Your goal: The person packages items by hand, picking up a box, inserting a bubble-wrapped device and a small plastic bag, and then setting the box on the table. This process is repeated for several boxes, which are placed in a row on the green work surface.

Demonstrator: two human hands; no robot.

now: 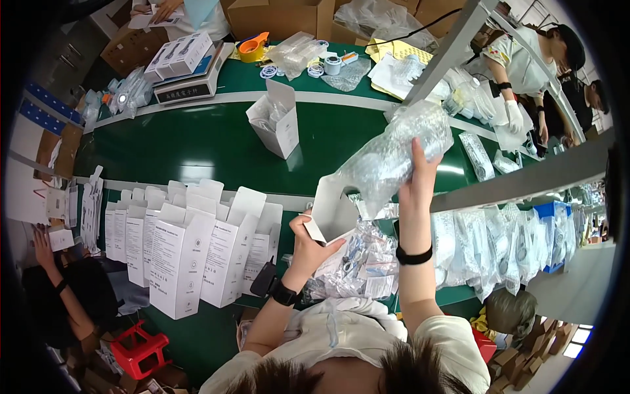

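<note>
My left hand (312, 249) is closed round the lower part of an open white cardboard box (333, 213), tilted with its mouth facing up and right. My right hand (420, 174) grips a clear bubble-wrap bag (387, 161) with something inside that I cannot make out. The bag's lower left end is at the box's mouth; whether it touches the flap is hard to tell. Below the box lies a pile of small clear packets (361, 266). To the left stand several open white boxes (177, 259) in rows.
Another open white box (275, 121) with bagged contents stands on the green belt (197, 138). Bubble-wrapped bags (485, 249) line up at the right. A slanted metal post (446, 59) rises at the far right, near a gloved co-worker (518, 72). A scale (190, 82) carries boxes.
</note>
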